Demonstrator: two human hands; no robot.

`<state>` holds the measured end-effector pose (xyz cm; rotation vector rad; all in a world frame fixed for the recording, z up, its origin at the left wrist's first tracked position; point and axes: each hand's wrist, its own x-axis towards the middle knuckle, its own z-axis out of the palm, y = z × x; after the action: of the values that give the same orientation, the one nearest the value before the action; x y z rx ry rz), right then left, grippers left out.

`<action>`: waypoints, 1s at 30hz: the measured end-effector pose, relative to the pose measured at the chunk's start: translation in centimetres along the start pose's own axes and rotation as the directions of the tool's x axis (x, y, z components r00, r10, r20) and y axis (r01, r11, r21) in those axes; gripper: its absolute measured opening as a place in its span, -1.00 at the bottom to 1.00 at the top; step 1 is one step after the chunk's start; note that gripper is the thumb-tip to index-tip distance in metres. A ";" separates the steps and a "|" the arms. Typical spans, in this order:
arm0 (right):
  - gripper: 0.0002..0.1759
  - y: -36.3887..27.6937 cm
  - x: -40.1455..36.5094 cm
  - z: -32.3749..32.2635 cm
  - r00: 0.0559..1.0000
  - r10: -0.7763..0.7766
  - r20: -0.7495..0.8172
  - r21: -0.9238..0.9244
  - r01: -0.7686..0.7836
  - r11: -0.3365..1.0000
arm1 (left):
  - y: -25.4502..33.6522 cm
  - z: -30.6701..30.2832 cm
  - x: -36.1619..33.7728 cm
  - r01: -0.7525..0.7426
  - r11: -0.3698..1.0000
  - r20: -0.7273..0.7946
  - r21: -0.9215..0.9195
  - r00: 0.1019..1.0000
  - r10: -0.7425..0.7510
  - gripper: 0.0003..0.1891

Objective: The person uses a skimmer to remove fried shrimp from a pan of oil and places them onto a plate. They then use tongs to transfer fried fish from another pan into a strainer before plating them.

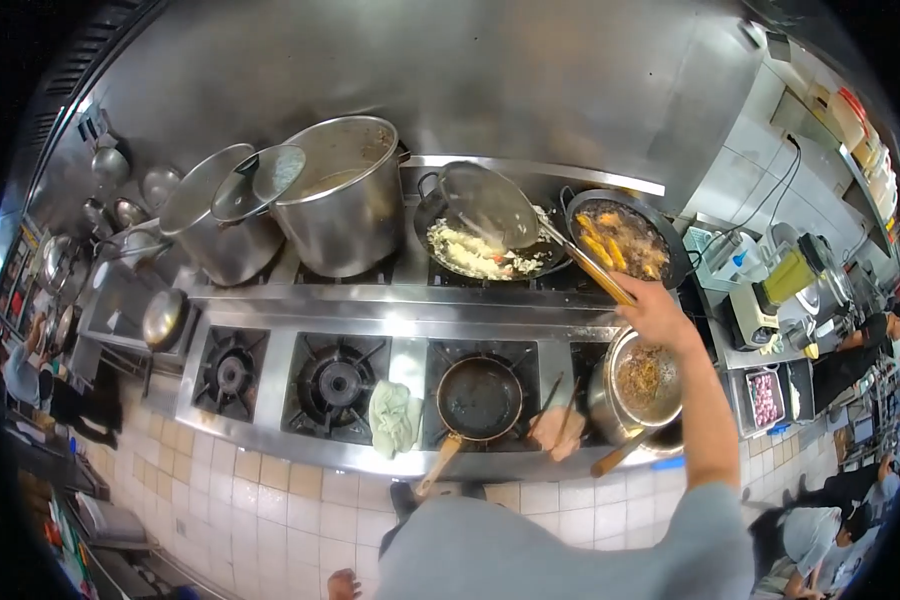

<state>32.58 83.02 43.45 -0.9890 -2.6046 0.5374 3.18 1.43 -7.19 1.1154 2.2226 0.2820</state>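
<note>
1. Stove [300, 440]: steel range, burners in a near and a far row, spanning my view left to right.
2. Stockpot [345, 200]: tall, far row, left of centre, uncovered. A second pot [220, 240] stands touching its left side, with lids leaning on top.
3. Wok [485, 255]: far row, right of centre, holding pale rice-like food. A glass lid [490, 205] is tilted over it.
4. Dark pan [625, 240]: far right, just beside the wok, with browned pieces in oil.
5. Steel pot [645, 380]: near right, with a basket of brown food inside.
6. Frying pan [480, 398]: near centre, black, its wooden handle pointing toward me.
7. Cloth [395, 418]: pale green, crumpled on the near edge, left of the frying pan.
8. Right hand [655, 312]: arm stretched far, closed round a long utensil [600, 270] that slants up-left between the dark pan and the wok.
9. Left hand [558, 435]: at the near edge, between the frying pan and the steel pot. Thin sticks [555, 395] rise from it; I cannot tell whether it grips them.
</note>
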 end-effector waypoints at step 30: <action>-0.80 1.1 4.9 13.0 0.937 0.270 0.221 0.946 -0.273 0.173 | -0.3 1.9 0.5 0.276 0.786 0.025 -0.553 0.949 -0.316 -0.77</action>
<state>24.44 84.02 32.15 -0.8800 -1.3793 1.9473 3.92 1.41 -9.01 0.4380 2.1255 0.7782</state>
